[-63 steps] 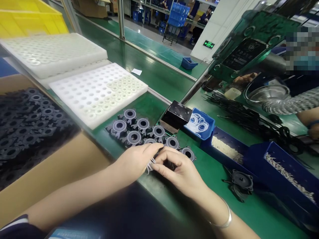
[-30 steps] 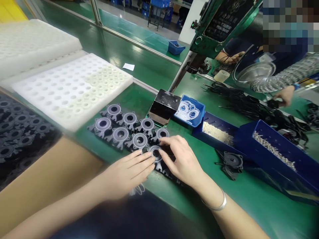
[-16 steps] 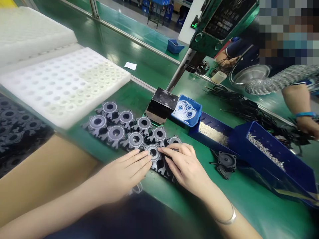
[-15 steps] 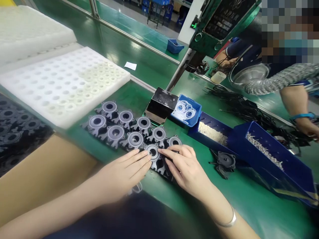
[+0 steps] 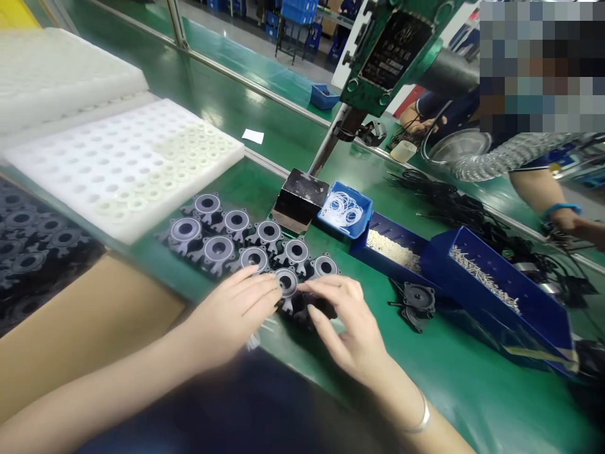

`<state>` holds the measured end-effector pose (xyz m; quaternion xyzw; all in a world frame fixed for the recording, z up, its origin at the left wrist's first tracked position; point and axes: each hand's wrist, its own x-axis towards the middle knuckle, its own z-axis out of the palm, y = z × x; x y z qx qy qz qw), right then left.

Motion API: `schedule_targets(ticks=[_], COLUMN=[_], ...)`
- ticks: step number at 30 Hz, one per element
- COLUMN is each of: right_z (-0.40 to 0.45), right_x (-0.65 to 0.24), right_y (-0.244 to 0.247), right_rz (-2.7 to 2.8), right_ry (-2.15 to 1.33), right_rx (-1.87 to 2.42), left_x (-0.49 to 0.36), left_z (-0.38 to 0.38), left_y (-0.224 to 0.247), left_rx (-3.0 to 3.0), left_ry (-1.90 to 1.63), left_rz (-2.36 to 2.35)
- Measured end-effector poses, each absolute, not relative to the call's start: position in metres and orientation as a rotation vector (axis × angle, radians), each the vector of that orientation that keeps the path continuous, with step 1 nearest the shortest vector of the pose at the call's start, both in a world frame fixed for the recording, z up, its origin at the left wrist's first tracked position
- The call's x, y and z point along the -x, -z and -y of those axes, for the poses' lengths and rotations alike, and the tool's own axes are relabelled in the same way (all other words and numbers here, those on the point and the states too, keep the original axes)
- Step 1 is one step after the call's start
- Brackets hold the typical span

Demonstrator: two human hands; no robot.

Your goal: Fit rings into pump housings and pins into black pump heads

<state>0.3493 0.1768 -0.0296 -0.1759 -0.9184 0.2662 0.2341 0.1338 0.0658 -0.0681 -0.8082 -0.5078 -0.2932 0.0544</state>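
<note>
Rows of black plastic housings (image 5: pixel 218 250) with round grey-rimmed openings lie on the green bench. My left hand (image 5: pixel 241 306) rests over the near row, its fingertips against the left side of one housing (image 5: pixel 287 284). Its thumb is hidden beneath, where white rings (image 5: pixel 254 341) stick out from under the palm and appear held there. At that same housing's right edge is the index fingertip of my right hand (image 5: pixel 350 325). The thumb and fingers of this hand are apart, with nothing visible between them. Another housing below it is partly covered.
Beyond the housings stand a green press (image 5: pixel 390 53) and its black block (image 5: pixel 302 192). Blue bins hold white rings (image 5: pixel 347 211), pale pellets (image 5: pixel 392 252) and screws (image 5: pixel 484 280). White foam trays (image 5: pixel 137 224) lie left; a co-worker's arm (image 5: pixel 534 192) is at right.
The camera view has shifted slightly. My right thumb has spread further from the index finger. My left fingers curve more, and the white rings beneath that hand look more bunched.
</note>
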Motion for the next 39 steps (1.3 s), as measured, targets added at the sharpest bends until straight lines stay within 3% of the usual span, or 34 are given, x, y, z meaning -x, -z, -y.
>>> schedule_targets(ticks=[5, 11, 21, 28, 34, 39], right_z=[-0.17, -0.179, -0.193, -0.194, -0.193, -0.195], right_x=[-0.341, -0.354, -0.375, -0.378, -0.387, -0.394], right_y=[0.016, 0.016, 0.042, 0.05, 0.05, 0.053], right_rz=[2.368, 2.21, 2.373, 2.409, 2.583, 2.644], right_ry=[-1.088, -1.236, -0.849, -0.656, -0.644, -0.513], right_rx=[0.416, 0.667, 0.972, 0.932, 0.608, 0.634], left_x=[-0.148, -0.155, -0.157, -0.173, -0.173, -0.172], left_z=[-0.083, -0.081, -0.081, -0.082, -0.084, -0.083], left_y=[0.048, 0.053, 0.068, 0.08, 0.076, 0.076], left_rx=[2.406, 2.47, 2.552, 2.735, 2.732, 2.765], left_ry=[1.097, 1.079, 0.982, 0.625, 0.594, 0.513], left_rz=[1.54, 1.566, 1.422, 1.26, 1.303, 1.324])
